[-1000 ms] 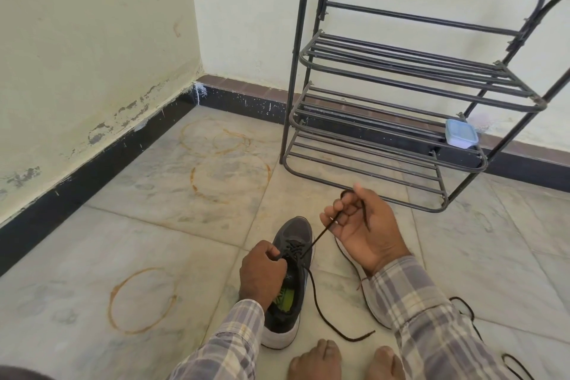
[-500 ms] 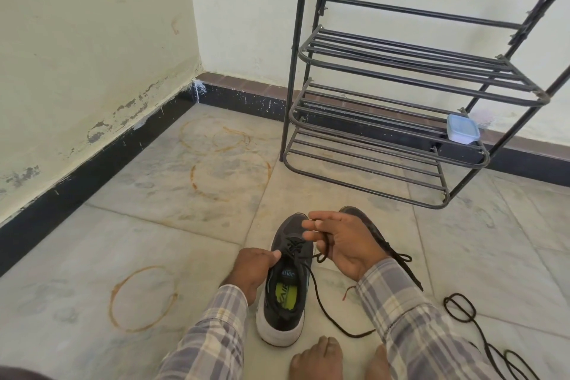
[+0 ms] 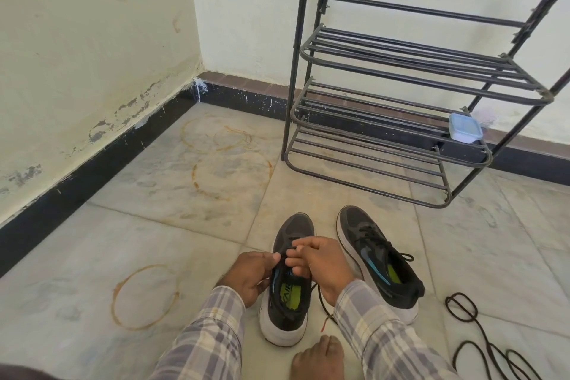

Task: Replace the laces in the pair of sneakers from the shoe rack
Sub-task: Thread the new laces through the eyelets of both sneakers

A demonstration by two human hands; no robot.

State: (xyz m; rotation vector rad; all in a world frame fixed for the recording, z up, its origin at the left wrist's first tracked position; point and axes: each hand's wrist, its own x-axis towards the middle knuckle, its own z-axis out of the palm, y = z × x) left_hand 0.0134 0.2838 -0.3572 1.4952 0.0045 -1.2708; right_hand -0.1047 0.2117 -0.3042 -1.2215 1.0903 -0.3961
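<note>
Two black sneakers with white soles stand on the floor in front of me. My left hand (image 3: 249,274) grips the left edge of the near sneaker (image 3: 288,315) at its opening. My right hand (image 3: 324,265) is curled over that sneaker's eyelet area, fingertips pinching a black lace (image 3: 322,305). The lace trails out below my right wrist and ends in a red tip. The second sneaker (image 3: 379,259) stands to the right, laced, apart from both hands.
A black metal shoe rack (image 3: 401,102) stands against the far wall, with a small pale blue plastic box (image 3: 465,128) on its middle shelf. Loose dark laces (image 3: 462,311) lie coiled on the tiles at the right. My bare foot (image 3: 317,358) is just behind the near sneaker.
My right hand has come down from holding the lace pulled up and away, and now sits on the near sneaker's eyelets. The second sneaker has come into view.
</note>
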